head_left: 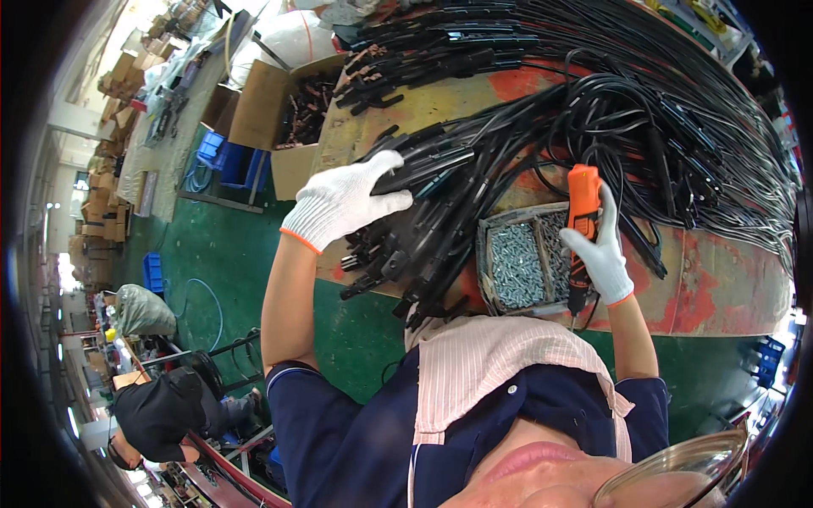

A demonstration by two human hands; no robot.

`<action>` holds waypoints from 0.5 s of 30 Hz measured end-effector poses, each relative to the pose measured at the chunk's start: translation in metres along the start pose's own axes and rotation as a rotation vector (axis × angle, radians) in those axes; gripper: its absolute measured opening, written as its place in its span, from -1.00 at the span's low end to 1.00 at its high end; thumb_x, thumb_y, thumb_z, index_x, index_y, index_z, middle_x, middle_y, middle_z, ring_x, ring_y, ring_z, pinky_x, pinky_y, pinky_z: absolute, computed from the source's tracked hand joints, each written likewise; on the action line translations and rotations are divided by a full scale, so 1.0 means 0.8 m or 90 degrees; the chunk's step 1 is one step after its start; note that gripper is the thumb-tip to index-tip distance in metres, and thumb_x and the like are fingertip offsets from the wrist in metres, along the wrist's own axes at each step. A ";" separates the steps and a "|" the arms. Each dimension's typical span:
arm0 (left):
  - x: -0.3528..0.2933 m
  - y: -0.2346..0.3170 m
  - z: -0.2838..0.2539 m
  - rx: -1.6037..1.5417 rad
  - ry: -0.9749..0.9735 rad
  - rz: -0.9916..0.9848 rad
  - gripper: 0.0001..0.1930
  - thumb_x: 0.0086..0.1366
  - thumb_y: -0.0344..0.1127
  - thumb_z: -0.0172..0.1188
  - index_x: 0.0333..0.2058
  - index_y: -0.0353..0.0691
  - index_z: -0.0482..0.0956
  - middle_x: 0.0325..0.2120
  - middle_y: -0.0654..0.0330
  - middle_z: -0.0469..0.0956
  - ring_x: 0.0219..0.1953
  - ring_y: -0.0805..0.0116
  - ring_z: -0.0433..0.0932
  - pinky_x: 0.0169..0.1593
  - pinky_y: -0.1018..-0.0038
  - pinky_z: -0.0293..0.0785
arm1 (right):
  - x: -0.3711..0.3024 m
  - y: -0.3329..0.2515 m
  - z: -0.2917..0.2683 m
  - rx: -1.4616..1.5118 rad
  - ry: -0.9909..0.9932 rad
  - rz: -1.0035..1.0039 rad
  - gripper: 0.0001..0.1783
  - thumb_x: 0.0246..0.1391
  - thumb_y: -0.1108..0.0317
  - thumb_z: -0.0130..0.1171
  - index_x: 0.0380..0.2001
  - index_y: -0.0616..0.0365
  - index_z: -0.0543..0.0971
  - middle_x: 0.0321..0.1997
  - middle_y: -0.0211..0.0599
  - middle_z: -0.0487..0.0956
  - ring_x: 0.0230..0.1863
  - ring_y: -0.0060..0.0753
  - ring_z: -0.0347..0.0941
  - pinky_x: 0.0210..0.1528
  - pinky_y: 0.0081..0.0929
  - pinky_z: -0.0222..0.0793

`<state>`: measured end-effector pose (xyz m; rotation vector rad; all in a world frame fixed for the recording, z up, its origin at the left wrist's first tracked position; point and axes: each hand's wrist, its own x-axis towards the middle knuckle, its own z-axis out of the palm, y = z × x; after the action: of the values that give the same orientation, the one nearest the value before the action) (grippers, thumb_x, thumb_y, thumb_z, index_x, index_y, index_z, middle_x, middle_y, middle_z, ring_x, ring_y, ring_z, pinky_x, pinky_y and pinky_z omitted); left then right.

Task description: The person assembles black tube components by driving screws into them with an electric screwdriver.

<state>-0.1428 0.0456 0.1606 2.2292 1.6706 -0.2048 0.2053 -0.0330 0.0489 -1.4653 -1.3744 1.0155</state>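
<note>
Cables heaped, driver in grip

Left hand (343, 201) part-open at the cables' (474, 182) left ends, thumb apart; contact unclear. Right hand (605, 261) wraps the driver (583, 190) over the tray's (483, 258) right side, near tabletop (707, 292) edge. Plenty of screws (517, 267) remain; we judge work unfinished, cannot tell which cables are done.
</note>
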 end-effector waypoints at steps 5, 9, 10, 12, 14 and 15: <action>-0.010 -0.041 0.017 0.036 0.133 0.194 -0.59 0.21 0.12 0.21 -0.05 0.09 0.62 -0.22 0.09 0.59 -0.09 0.04 0.55 0.01 0.24 0.46 | 0.018 -0.008 -0.008 -0.551 0.126 -0.331 -0.30 -0.08 0.35 0.37 0.18 0.13 0.39 0.10 -0.10 0.40 0.10 -0.03 0.35 0.16 -0.20 0.31; 0.046 -0.090 -0.006 -0.017 0.301 0.055 -0.68 0.26 -0.06 0.19 -0.05 0.03 0.60 -0.19 0.09 0.60 -0.08 0.06 0.55 0.01 0.25 0.46 | 0.075 -0.052 -0.005 -0.469 0.092 -0.416 -0.36 -0.06 0.38 0.34 0.16 0.12 0.42 0.12 -0.15 0.40 0.11 -0.07 0.36 0.13 -0.21 0.34; 0.075 -0.111 0.002 0.003 0.246 0.031 -0.68 0.29 -0.05 0.10 -0.03 0.05 0.59 -0.21 0.07 0.60 -0.10 0.04 0.56 -0.03 0.23 0.48 | 0.099 -0.061 0.002 -0.472 0.064 -0.430 -0.37 -0.05 0.37 0.32 0.15 0.12 0.43 0.12 -0.15 0.42 0.11 -0.08 0.37 0.14 -0.22 0.32; 0.132 -0.150 0.026 0.027 0.171 0.025 -0.65 0.35 -0.07 -0.04 0.04 0.06 0.52 -0.19 0.02 0.60 -0.10 0.00 0.56 -0.05 0.20 0.48 | 0.154 -0.086 0.027 -0.493 0.022 -0.505 -0.41 -0.01 0.33 0.28 0.15 0.05 0.43 0.10 -0.19 0.45 0.11 -0.10 0.38 0.17 -0.23 0.30; 0.182 -0.161 0.051 0.028 0.148 0.052 -0.62 0.37 -0.11 -0.10 0.10 0.05 0.46 -0.16 -0.01 0.59 -0.08 -0.02 0.55 -0.04 0.19 0.48 | 0.217 -0.091 0.062 -0.530 -0.027 -0.561 -0.41 0.01 0.26 0.22 0.17 -0.01 0.39 0.10 -0.25 0.45 0.15 -0.11 0.36 0.20 -0.22 0.29; 0.205 -0.155 0.061 0.048 0.099 0.010 -0.59 0.36 -0.13 -0.10 0.16 0.06 0.39 -0.12 -0.02 0.58 -0.07 -0.04 0.55 -0.02 0.16 0.47 | 0.254 -0.078 0.083 -0.585 -0.037 -0.553 -0.40 0.02 0.27 0.20 0.18 -0.03 0.36 0.13 -0.28 0.43 0.20 -0.14 0.32 0.23 -0.23 0.26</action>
<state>-0.2078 0.2064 0.0399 2.3670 1.7513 -0.0929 0.1357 0.1752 0.0879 -1.1564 -2.3724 -0.1843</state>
